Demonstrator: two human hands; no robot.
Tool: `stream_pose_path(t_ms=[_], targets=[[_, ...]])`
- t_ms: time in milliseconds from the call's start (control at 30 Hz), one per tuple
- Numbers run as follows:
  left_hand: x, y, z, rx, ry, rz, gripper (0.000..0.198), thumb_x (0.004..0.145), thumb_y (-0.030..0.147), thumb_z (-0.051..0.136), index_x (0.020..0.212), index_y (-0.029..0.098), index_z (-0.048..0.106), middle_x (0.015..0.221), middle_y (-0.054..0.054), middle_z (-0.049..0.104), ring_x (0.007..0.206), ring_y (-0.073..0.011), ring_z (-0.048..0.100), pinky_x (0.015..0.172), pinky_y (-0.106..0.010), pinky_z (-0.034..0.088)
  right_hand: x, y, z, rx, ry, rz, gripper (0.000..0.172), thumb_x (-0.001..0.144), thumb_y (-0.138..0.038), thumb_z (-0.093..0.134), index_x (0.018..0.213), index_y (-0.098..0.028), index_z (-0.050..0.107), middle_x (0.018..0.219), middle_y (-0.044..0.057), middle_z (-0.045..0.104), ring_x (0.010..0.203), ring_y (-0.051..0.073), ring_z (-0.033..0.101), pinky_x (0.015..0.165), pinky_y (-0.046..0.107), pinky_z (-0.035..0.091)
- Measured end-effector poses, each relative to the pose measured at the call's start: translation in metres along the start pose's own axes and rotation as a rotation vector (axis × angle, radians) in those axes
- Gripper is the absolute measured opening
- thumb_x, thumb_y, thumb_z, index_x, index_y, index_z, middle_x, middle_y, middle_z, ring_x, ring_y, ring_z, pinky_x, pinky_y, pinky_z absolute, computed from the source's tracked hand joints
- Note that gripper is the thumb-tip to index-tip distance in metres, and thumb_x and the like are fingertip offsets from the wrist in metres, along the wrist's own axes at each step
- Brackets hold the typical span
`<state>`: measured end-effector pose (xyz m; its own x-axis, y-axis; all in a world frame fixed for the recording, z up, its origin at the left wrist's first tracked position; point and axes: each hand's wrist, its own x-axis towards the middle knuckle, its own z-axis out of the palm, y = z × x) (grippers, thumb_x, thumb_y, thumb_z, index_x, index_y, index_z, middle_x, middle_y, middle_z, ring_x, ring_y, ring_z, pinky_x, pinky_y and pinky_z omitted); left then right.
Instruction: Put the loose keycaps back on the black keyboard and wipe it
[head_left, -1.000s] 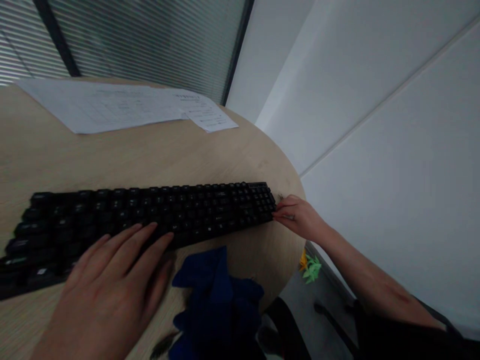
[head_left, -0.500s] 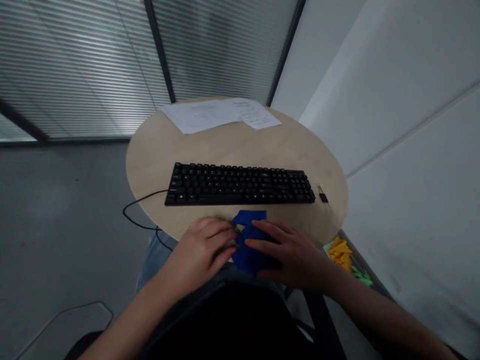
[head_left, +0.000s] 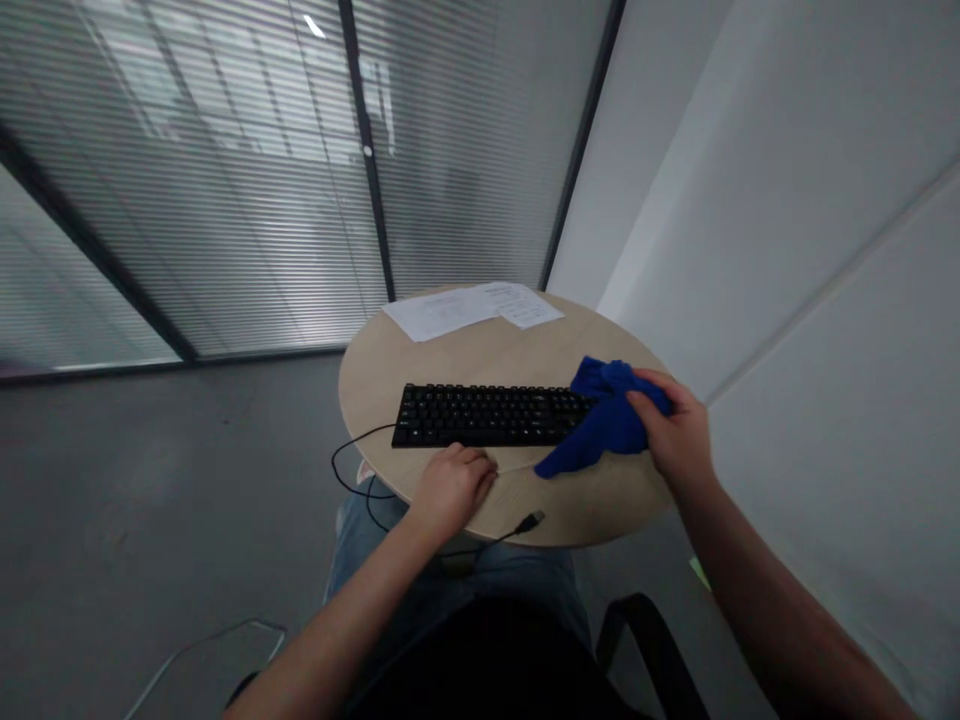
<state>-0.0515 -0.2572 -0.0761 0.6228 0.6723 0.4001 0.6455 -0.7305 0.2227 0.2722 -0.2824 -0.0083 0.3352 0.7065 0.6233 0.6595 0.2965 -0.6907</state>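
A blue cloth (head_left: 611, 425) is pinched in my right hand (head_left: 679, 425) over the right end of the black keyboard (head_left: 487, 416), hiding part of its number keys. One corner of the cloth hangs down to the left, near the tabletop. My left hand (head_left: 454, 485) is at the keyboard's front edge, left of centre, with its fingers curled together; what they hold, if anything, is hidden. The keyboard's cable leaves its left side, and a plug (head_left: 529, 522) lies near the table's front edge.
The round wooden table (head_left: 607, 500) carries printed papers (head_left: 450, 310) at its far side. A chair armrest (head_left: 649, 640) is at the lower right. Beyond the table are glass panels with blinds, and a white wall stands at the right.
My right hand has moved up and right with the cloth, onto the keyboard's right end. My left hand has come off the cloth. The plug now shows, and the head view has shifted.
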Motion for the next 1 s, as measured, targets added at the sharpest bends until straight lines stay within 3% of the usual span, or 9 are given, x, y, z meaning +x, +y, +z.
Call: stream_pose_path(t_ms=[100, 167, 233, 333, 500, 633, 767, 867, 1000], targets=[[-0.004, -0.021, -0.014, -0.001, 0.073, -0.034, 0.025, 0.098, 0.032, 0.058, 0.117, 0.019, 0.069, 0.114, -0.011, 0.069, 0.104, -0.0269, 0.063, 0.093, -0.044, 0.055, 0.019, 0.013, 0.007, 0.012, 0.084, 0.065, 0.054, 0.087, -0.054, 0.063, 0.123, -0.013, 0.068, 0.124, 0.010, 0.063, 0.111, 0.012, 0.063, 0.107, 0.031, 0.053], [-0.009, -0.048, -0.024, 0.009, 0.141, -0.096, 0.039, 0.097, 0.039, 0.060, 0.130, 0.019, 0.062, 0.130, -0.014, 0.062, 0.120, -0.0302, 0.059, 0.104, -0.050, 0.051, 0.021, 0.026, 0.024, -0.026, 0.012, 0.033, 0.055, 0.090, -0.056, 0.058, 0.123, -0.013, 0.069, 0.123, 0.010, 0.063, 0.111, 0.012, 0.063, 0.109, 0.032, 0.052], [-0.013, -0.082, -0.032, 0.026, 0.132, -0.145, 0.066, 0.089, 0.051, 0.068, 0.143, 0.018, 0.050, 0.147, -0.018, 0.051, 0.135, -0.0356, 0.049, 0.113, -0.057, 0.044, 0.016, 0.041, 0.045, -0.118, -0.180, -0.072, 0.054, 0.093, -0.056, 0.053, 0.124, -0.015, 0.069, 0.125, 0.010, 0.063, 0.115, 0.014, 0.061, 0.112, 0.035, 0.050], [-0.011, -0.128, -0.037, 0.010, -0.022, -0.170, 0.104, 0.076, 0.064, 0.077, 0.156, 0.015, 0.031, 0.161, -0.023, 0.032, 0.148, -0.0405, 0.033, 0.121, -0.060, 0.033, 0.003, 0.060, 0.070, -0.311, -0.530, -0.283, 0.055, 0.092, -0.055, 0.054, 0.132, -0.019, 0.066, 0.139, 0.011, 0.054, 0.130, 0.021, 0.054, 0.116, 0.047, 0.046], [0.001, -0.162, -0.038, -0.108, -0.168, -0.199, 0.117, 0.070, 0.063, 0.082, 0.159, 0.016, 0.022, 0.163, -0.023, 0.028, 0.148, -0.0383, 0.034, 0.122, -0.056, 0.031, 0.001, 0.065, 0.086, -0.413, -0.759, -0.454, 0.055, 0.094, -0.046, 0.056, 0.142, -0.021, 0.058, 0.148, 0.012, 0.044, 0.139, 0.023, 0.046, 0.116, 0.048, 0.047], [0.002, -0.161, -0.036, -0.168, -0.122, -0.212, 0.121, 0.067, 0.061, 0.085, 0.159, 0.019, 0.020, 0.160, -0.022, 0.034, 0.145, -0.0395, 0.038, 0.121, -0.060, 0.031, 0.013, 0.032, 0.130, -0.302, -0.792, -0.500, 0.035, 0.099, -0.032, 0.048, 0.125, -0.019, 0.066, 0.129, 0.009, 0.057, 0.123, 0.015, 0.055, 0.112, 0.039, 0.052], [0.001, -0.157, -0.029, -0.192, -0.082, -0.213, 0.127, 0.066, 0.057, 0.088, 0.160, 0.018, 0.012, 0.157, -0.023, 0.039, 0.142, -0.0398, 0.043, 0.120, -0.063, 0.030, 0.010, -0.036, 0.221, -0.136, -0.849, -0.512, 0.028, 0.100, -0.029, 0.046, 0.114, -0.017, 0.067, 0.116, 0.008, 0.062, 0.114, 0.011, 0.057, 0.110, 0.034, 0.051], [-0.002, -0.160, -0.027, -0.193, -0.042, -0.229, 0.125, 0.065, 0.059, 0.088, 0.159, 0.018, 0.017, 0.158, -0.022, 0.037, 0.144, -0.0394, 0.040, 0.120, -0.061, 0.031, 0.001, -0.081, 0.275, -0.031, -0.902, -0.465, 0.031, 0.099, -0.035, 0.050, 0.122, -0.016, 0.061, 0.123, 0.008, 0.059, 0.120, 0.011, 0.054, 0.112, 0.031, 0.048], [-0.013, -0.171, -0.036, -0.239, -0.033, -0.258, 0.130, 0.066, 0.066, 0.085, 0.160, 0.016, 0.011, 0.159, -0.024, 0.034, 0.145, -0.0390, 0.038, 0.118, -0.057, 0.036, 0.008, -0.085, 0.283, -0.002, -0.926, -0.529, 0.053, 0.086, -0.049, 0.068, 0.122, -0.011, 0.059, 0.134, 0.013, 0.051, 0.130, 0.018, 0.046, 0.117, 0.039, 0.042]])
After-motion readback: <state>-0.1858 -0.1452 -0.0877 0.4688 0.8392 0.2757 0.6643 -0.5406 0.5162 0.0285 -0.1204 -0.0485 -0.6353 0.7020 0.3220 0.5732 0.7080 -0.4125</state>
